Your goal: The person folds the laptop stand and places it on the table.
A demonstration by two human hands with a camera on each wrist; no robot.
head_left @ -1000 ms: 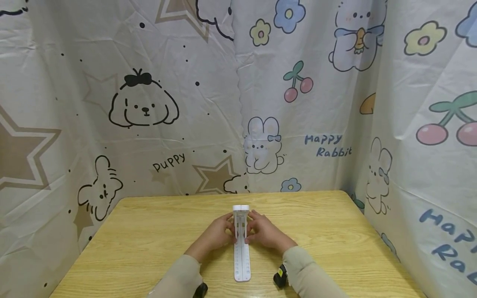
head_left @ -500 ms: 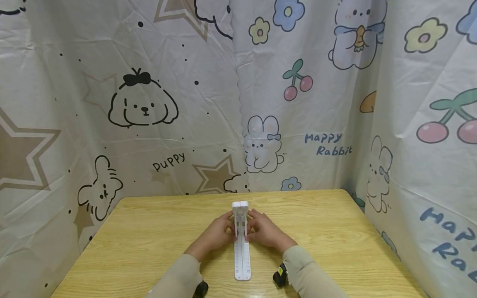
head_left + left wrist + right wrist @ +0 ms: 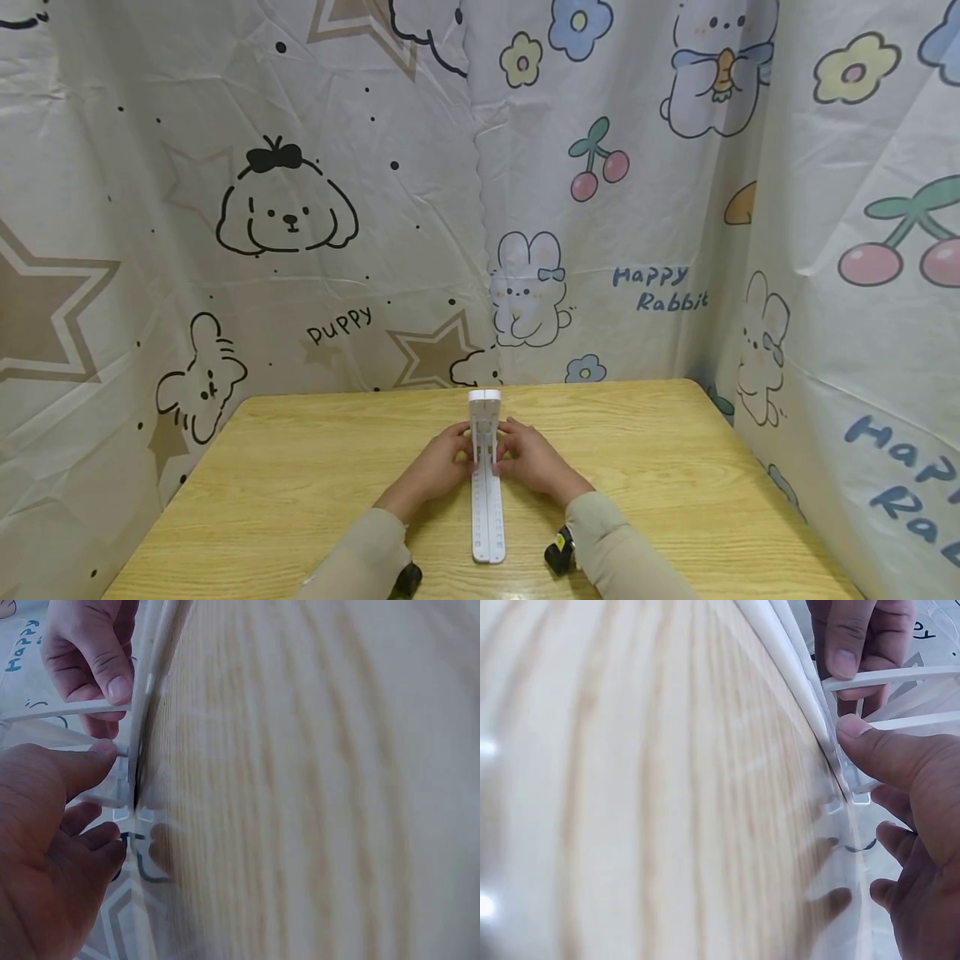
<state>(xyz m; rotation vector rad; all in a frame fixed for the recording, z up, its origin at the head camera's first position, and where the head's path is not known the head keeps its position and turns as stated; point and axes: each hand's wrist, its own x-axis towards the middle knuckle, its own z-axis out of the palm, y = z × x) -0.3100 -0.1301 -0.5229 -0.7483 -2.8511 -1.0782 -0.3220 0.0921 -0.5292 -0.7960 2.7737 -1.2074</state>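
Observation:
A white plastic folding stand point(image 3: 489, 521), apparently of the laptop kind, lies lengthwise on the table with its two long slotted bars side by side. At its far end a narrow section point(image 3: 484, 402) rises above the bars. My left hand point(image 3: 441, 461) pinches a side strut from the left, its thumb tip low near the base. From the right, my right hand point(image 3: 536, 461) pinches the opposite strut. In the right wrist view, thin white struts point(image 3: 911, 677) stand off the base bar point(image 3: 784, 652) between both hands. Some fingers are hidden behind the struts.
The wood-grain table point(image 3: 330, 475) extends around the stand on all sides. Printed curtains point(image 3: 420, 250) hang behind it and along the left and right. Black wrist devices point(image 3: 559, 553) sit at the sleeve cuffs.
The raised far section of the stand has tilted higher, its top edge now closer to the table's back edge. Both hands have moved slightly with it, keeping their hold.

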